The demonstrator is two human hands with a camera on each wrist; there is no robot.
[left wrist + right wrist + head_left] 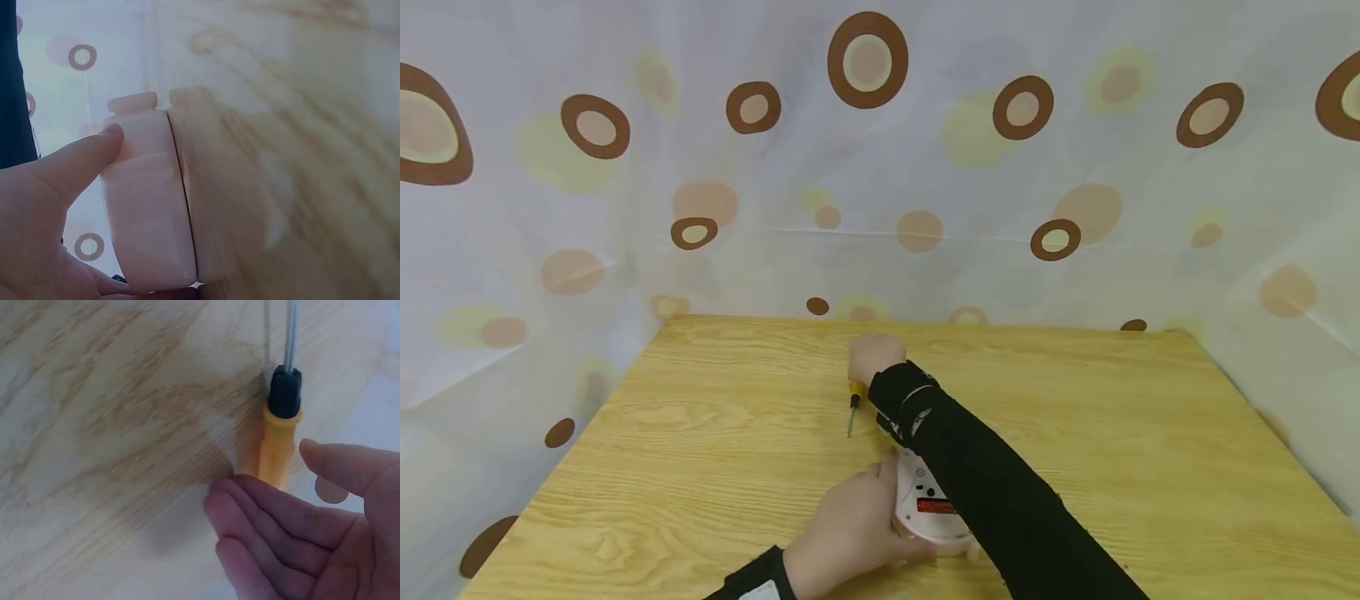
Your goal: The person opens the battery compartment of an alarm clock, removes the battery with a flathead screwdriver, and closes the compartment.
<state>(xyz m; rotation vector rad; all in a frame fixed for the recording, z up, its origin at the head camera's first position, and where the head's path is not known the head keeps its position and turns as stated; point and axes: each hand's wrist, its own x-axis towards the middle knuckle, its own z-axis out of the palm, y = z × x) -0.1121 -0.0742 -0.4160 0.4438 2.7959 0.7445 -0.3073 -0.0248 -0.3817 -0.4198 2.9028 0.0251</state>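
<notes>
Right hand at a yellow-handled screwdriver [279, 440], left hand on a round pale-pink plastic device [925, 504].

Screwdriver lies mid-counter [700, 433]; the right hand [874, 357] hovers open, fingers [262, 512] at the handle's end. The left hand [850, 533] grips the device near the front edge, partly hidden by the black sleeve [1000, 492].

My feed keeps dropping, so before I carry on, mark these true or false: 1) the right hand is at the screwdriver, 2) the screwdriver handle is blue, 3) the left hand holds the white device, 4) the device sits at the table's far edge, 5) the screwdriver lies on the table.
1) True: the right hand has its fingers at the handle end of the screwdriver, not yet closed round it.
2) False: the handle is yellow with a black collar.
3) True: the left hand grips the white device, thumb on its side.
4) False: it sits near the table's near edge, close to the person.
5) True: it lies flat on the wood.
</notes>
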